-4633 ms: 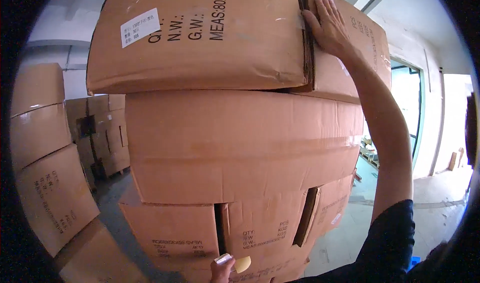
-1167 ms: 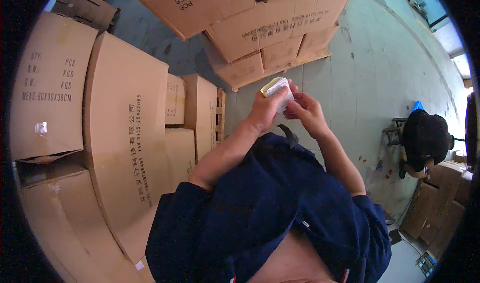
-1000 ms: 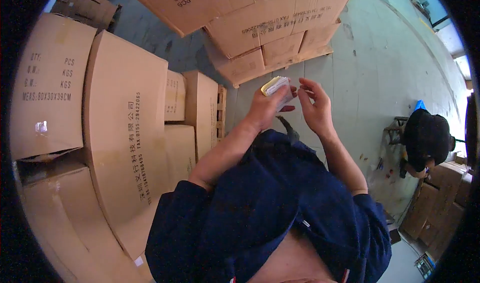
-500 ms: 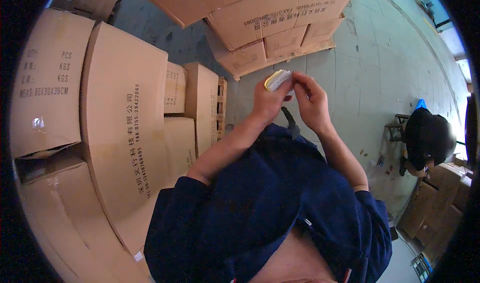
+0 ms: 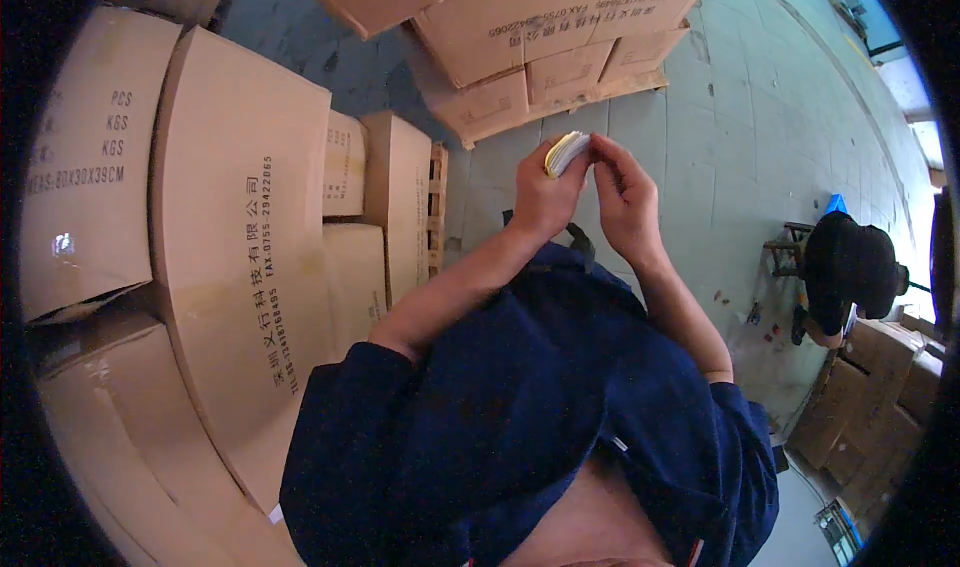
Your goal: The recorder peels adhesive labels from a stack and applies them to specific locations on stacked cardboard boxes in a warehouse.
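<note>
In front of my chest I hold a small, thick stack of white paper slips (image 5: 569,155) with a yellow outer edge on its left side. My left hand (image 5: 546,195) wraps round the stack from below, its thumb pressed along the near side, and the sheets bow and fan at the top. At the stack's right upper edge, the fingertips of my right hand (image 5: 629,199) pinch together on the sheets. Part of the stack is hidden inside my left hand.
Large cardboard cartons (image 5: 235,237) stand close on my left. Ahead, more cartons (image 5: 565,32) are piled on a wooden pallet (image 5: 560,113). A person in dark clothes (image 5: 848,267) bends beside a small stool (image 5: 785,252) at the right, near other cartons (image 5: 860,397). Small litter lies on the tiled floor.
The stack and both hands have shifted slightly right and up in view, and the sheets have turned a little. The person at the right has moved an arm lower, towards the cartons.
</note>
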Action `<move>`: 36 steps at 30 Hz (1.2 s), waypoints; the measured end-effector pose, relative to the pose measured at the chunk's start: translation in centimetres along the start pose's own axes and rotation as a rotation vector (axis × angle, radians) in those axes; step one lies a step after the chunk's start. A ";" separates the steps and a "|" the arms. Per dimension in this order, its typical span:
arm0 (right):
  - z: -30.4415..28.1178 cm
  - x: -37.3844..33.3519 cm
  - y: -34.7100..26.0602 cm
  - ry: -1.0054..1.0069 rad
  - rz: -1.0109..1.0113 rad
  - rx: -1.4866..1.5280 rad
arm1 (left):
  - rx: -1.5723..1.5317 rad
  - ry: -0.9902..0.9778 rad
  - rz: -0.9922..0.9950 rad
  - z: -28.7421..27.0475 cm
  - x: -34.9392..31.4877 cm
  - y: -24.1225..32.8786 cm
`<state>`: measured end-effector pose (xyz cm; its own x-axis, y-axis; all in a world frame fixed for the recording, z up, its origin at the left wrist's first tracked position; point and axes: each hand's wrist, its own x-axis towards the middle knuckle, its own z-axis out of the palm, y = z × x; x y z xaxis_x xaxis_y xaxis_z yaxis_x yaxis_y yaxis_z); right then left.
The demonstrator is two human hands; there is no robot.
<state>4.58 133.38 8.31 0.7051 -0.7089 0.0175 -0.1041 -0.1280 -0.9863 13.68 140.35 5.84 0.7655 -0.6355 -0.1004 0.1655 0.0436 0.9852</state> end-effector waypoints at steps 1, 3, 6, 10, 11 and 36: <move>0.1 0.0 -0.1 0.004 -0.004 0.009 | 0.000 0.002 -0.002 0.0 -0.1 0.2; 0.2 -0.1 0.0 0.006 -0.006 0.018 | 0.024 0.012 0.011 -0.1 -0.2 0.6; 0.4 -0.2 0.4 0.020 -0.059 -0.069 | 0.008 0.011 0.008 -0.1 -0.2 0.9; 1.1 -0.4 -0.2 0.028 -0.033 -0.008 | 0.046 0.025 0.003 -0.3 -0.2 1.1; 1.3 -0.4 -0.4 0.036 0.006 0.054 | 0.045 0.036 0.018 -0.3 -0.2 1.0; 1.2 0.8 -0.1 -0.005 0.052 0.094 | 0.157 0.081 0.081 -0.5 0.6 -0.3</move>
<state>6.01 133.69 8.17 0.7042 -0.7091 -0.0351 -0.0745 -0.0247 -0.9969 14.41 140.30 5.47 0.8207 -0.5708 -0.0249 0.0075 -0.0328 0.9994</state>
